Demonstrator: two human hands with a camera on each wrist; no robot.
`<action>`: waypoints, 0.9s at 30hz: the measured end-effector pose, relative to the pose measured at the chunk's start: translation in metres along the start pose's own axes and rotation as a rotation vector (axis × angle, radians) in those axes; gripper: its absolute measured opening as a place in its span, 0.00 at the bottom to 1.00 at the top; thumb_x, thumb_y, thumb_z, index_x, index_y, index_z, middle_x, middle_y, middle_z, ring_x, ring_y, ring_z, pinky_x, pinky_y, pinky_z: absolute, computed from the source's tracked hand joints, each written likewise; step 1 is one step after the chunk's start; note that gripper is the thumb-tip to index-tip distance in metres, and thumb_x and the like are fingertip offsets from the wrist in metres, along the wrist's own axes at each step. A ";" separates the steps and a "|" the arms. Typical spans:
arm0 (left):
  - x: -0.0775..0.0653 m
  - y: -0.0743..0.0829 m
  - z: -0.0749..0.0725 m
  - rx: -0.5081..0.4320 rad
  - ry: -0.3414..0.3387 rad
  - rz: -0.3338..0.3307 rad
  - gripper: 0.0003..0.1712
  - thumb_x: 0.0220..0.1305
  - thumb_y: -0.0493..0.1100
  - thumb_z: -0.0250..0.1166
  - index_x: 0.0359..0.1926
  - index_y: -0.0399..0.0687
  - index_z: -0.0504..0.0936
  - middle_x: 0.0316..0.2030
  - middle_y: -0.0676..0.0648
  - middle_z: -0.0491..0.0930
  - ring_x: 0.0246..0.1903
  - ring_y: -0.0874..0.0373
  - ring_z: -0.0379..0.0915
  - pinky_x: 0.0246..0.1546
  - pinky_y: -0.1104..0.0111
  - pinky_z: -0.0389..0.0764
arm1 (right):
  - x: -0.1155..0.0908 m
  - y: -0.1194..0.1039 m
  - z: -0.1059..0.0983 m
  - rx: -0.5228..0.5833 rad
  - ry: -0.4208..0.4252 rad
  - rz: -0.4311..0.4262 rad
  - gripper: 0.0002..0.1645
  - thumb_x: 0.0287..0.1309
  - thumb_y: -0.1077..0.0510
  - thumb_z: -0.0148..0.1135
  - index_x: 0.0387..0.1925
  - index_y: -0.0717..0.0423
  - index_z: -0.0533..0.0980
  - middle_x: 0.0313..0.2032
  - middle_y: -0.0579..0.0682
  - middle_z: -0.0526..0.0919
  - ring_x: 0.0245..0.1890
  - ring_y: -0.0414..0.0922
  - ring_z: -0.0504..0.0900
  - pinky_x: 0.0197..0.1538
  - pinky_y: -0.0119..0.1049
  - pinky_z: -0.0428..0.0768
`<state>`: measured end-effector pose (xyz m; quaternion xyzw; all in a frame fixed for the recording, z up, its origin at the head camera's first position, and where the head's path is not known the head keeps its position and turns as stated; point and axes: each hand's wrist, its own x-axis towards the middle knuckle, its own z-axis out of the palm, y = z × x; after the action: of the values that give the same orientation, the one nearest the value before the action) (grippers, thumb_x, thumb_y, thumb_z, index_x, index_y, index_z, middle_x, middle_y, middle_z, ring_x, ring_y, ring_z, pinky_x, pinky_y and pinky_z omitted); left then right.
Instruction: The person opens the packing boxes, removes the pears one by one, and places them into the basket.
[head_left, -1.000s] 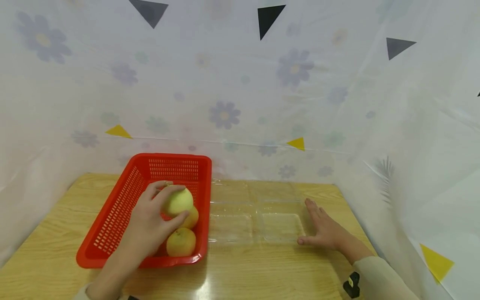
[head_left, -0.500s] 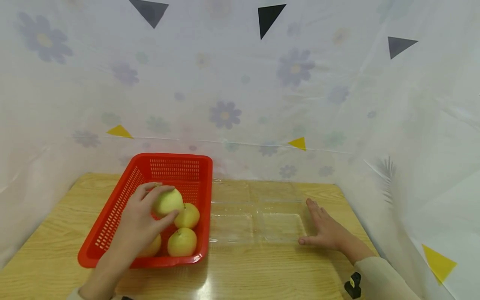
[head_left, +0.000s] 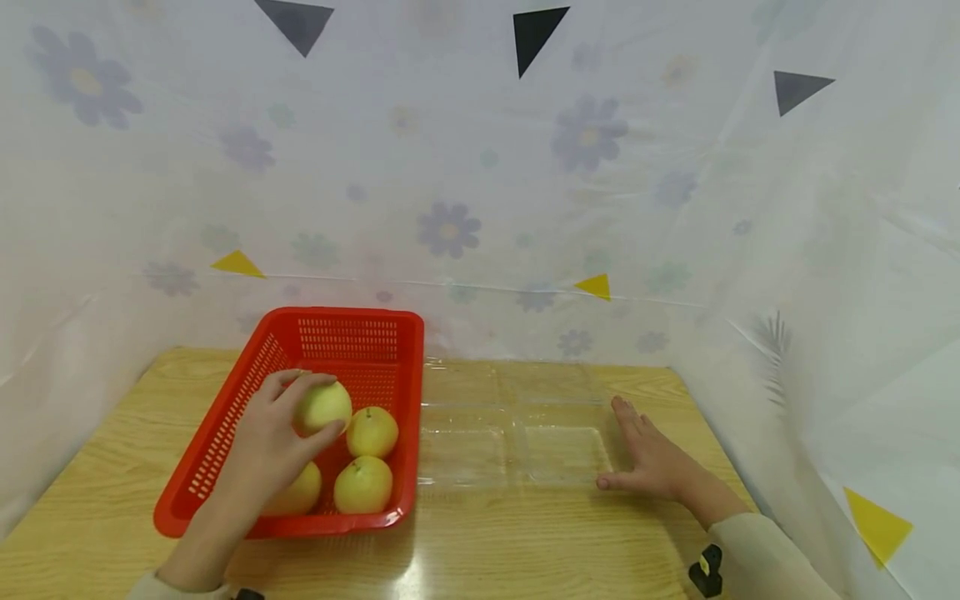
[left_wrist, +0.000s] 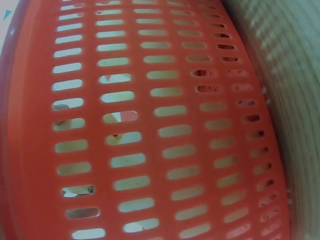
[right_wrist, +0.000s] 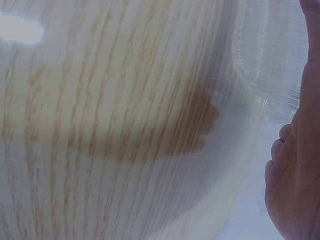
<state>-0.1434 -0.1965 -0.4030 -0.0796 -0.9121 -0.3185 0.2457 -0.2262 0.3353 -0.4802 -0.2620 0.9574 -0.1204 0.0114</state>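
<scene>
In the head view my left hand is inside the red basket. Its thumb and fingers curl round a pale yellow, round pear. Two more pears, an upper pear and a lower pear, sit along the basket's right side. Another pear lies partly hidden under my left wrist. My right hand has its fingers spread at the right edge of a clear plastic tray with several compartments. In the right wrist view, that hand shows beside the clear plastic.
The basket's slotted wall fills most of the left wrist view. The wooden table carries basket and tray side by side. Behind hangs a pale flowered curtain, and another white sheet borders the table on the right.
My left hand has moved left within the basket with its pear, uncovering the upper right pear and more of the one under the wrist. The right hand has stayed at the tray's edge.
</scene>
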 end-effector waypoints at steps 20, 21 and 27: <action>0.000 -0.019 0.007 0.077 -0.148 -0.094 0.27 0.51 0.46 0.78 0.54 0.53 0.80 0.55 0.36 0.72 0.49 0.36 0.72 0.39 0.43 0.79 | 0.001 0.002 0.002 0.012 0.000 0.002 0.78 0.47 0.28 0.70 0.78 0.63 0.35 0.76 0.69 0.43 0.75 0.67 0.47 0.70 0.67 0.53; 0.000 -0.019 0.007 0.078 -0.153 -0.096 0.27 0.51 0.46 0.77 0.53 0.53 0.80 0.55 0.36 0.72 0.49 0.36 0.72 0.39 0.44 0.79 | 0.001 0.003 0.002 0.010 0.001 0.001 0.78 0.46 0.28 0.70 0.78 0.63 0.35 0.76 0.69 0.44 0.75 0.67 0.47 0.70 0.67 0.53; 0.000 -0.023 0.010 0.072 -0.186 -0.107 0.25 0.51 0.45 0.76 0.51 0.52 0.81 0.54 0.36 0.73 0.49 0.36 0.73 0.40 0.44 0.79 | -0.001 0.003 0.002 0.016 0.007 0.003 0.78 0.46 0.28 0.70 0.78 0.61 0.34 0.76 0.69 0.44 0.75 0.67 0.47 0.70 0.67 0.53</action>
<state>-0.1541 -0.2084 -0.4220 -0.0512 -0.9447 -0.2895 0.1454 -0.2271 0.3380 -0.4834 -0.2601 0.9569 -0.1289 0.0103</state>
